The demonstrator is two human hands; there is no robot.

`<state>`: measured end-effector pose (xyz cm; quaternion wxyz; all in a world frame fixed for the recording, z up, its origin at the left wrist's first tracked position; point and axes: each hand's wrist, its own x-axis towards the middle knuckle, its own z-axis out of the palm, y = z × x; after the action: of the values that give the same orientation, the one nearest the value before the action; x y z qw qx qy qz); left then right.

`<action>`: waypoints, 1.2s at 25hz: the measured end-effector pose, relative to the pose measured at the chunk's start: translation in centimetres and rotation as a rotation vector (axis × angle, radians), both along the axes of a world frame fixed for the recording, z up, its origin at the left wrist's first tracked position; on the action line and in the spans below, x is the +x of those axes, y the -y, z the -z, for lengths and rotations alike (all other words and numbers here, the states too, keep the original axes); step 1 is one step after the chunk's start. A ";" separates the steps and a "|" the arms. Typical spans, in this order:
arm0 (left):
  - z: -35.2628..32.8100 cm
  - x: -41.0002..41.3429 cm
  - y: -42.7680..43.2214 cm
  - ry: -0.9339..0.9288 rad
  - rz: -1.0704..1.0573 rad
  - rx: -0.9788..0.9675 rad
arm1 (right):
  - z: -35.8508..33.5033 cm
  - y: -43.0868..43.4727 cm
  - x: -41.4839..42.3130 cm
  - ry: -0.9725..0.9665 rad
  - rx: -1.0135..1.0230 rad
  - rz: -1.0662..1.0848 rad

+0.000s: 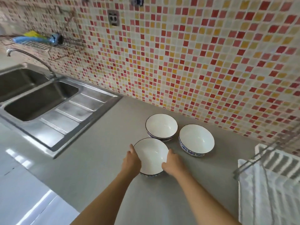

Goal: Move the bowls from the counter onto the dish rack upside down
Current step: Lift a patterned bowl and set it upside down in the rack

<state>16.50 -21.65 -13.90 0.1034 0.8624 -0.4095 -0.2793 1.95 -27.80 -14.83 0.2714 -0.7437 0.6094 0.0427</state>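
Three white bowls with dark rims and blue patterned outsides stand upright on the grey counter (100, 168). The nearest bowl (151, 154) is gripped on both sides: my left hand (132, 159) clasps its left rim and my right hand (172, 163) clasps its right rim. A second bowl (161, 126) sits just behind it. The third bowl (196, 139) stands to the right. The dish rack (266, 153), wire-framed with a white ribbed tray, is at the right edge, partly cut off.
A white towel (266, 197) hangs over the rack's near side. A steel double sink (37, 101) with drainboard and a faucet (29, 54) lies to the left. A mosaic tile wall (194, 54) runs behind the counter, with a wire shelf (40, 43) above the sink.
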 end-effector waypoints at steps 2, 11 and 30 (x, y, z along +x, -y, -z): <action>0.4 0.4 0.6 0.048 -0.013 0.041 | 0.2 0.5 0.4 0.006 0.010 0.022; -2.8 -0.8 -3.2 0.030 -0.054 -0.219 | -1.8 -3.3 -0.2 0.135 -0.136 0.085; -32.6 -15.6 -16.8 -0.733 0.315 -1.410 | -33.8 -23.0 -15.2 1.064 -0.935 0.278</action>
<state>0.89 -4.88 18.73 0.7097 0.3805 -0.5458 -0.2316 -13.24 -4.83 18.98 0.1878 -0.6178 0.4381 -0.6254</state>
